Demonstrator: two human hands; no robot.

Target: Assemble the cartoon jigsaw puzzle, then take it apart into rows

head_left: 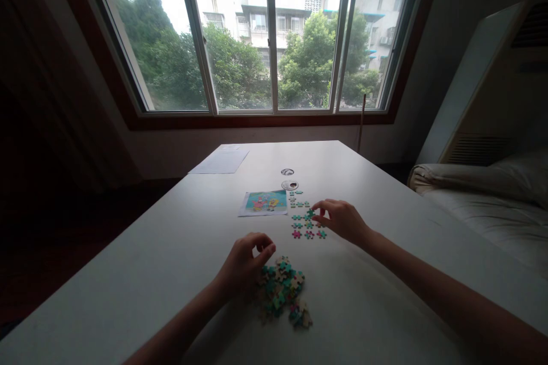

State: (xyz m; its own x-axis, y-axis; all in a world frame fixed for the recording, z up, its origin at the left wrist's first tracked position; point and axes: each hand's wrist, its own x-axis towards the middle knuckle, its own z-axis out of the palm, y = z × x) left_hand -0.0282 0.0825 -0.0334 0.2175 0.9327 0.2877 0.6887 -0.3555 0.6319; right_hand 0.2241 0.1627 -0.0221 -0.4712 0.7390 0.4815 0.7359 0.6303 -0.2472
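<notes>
Plainly, the right hand pinches a knobbed teal jigsaw piece between its fingers just right of centre, the piece's heading and long axis too small to tell, while the left hand curls, any hold unclear, beside the lower-centre jigsaw pile.

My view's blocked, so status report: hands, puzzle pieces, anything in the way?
Right hand at a green piece by the rows, hold unclear. Left hand at the pile, partly hiding its edge. Picture just left of rows.
</notes>
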